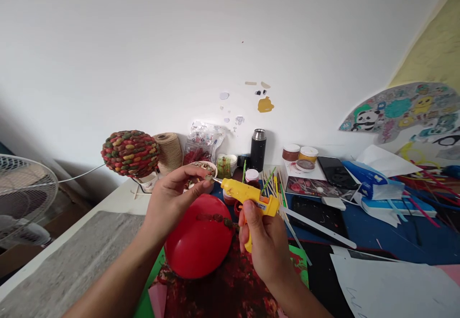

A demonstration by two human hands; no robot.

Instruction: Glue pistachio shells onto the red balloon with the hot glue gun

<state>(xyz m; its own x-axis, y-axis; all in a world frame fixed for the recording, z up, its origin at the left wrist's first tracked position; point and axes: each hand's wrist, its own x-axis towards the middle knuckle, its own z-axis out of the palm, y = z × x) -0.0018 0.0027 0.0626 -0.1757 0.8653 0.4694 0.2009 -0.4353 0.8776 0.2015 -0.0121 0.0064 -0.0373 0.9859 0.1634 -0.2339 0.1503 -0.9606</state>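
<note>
Glue gun (239,190) held at small piece (208,177)

Right hand (266,241): wrapped around the glue gun's handle, nozzle directed left. Left hand (176,191): small piece pinched between thumb and fingertips, at the nozzle tip; contact cannot be determined. Both items are held above the bench (115,203), forward of its rear edge. Red balloon (197,241), bearing a row of painted pieces (217,218): below the hands. Multicoloured ball (130,153): near the rear left corner.
</note>
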